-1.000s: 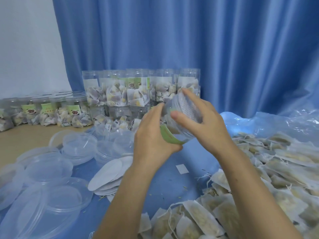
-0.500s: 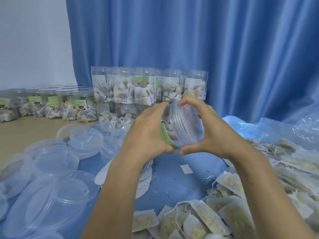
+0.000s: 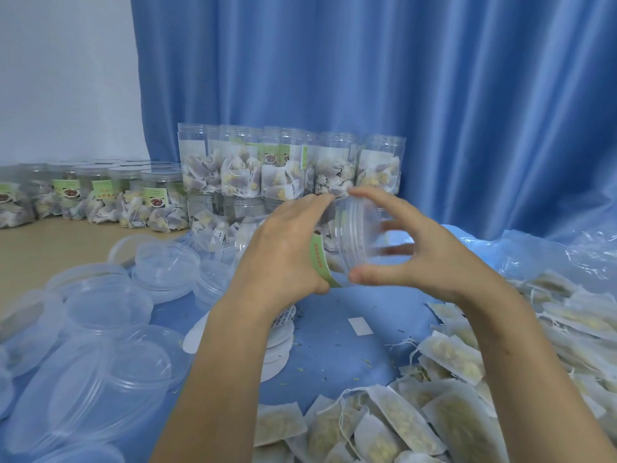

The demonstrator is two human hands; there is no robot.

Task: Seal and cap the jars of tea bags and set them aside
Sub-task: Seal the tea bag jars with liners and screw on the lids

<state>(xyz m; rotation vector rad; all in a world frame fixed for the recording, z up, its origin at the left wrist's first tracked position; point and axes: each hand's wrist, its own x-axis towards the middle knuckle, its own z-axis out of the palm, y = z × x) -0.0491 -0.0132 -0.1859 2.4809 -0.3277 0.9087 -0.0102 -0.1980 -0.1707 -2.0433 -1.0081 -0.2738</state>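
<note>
A pleated blue curtain [image 3: 384, 95] is hung across the far side, filling the middle and right; a plain white wall [image 3: 66, 78] is seen at far left; soft, even light is cast throughout; a tan surface [image 3: 50, 245] is laid below the wall.

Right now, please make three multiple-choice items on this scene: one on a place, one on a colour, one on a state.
1. Where do the loose clear lids lie?
A. left of the hands
B. on the tea bag pile
C. on top of the stacked jars

2. What colour is the curtain?
A. white
B. blue
C. green

3. How is the jar held?
A. upright on the table
B. tipped sideways in both hands
C. by one hand only

Answers: 1 A, lids spread at left; 2 B, blue folds behind; 3 B, left hand grips its body, right hand its cap end.
</note>
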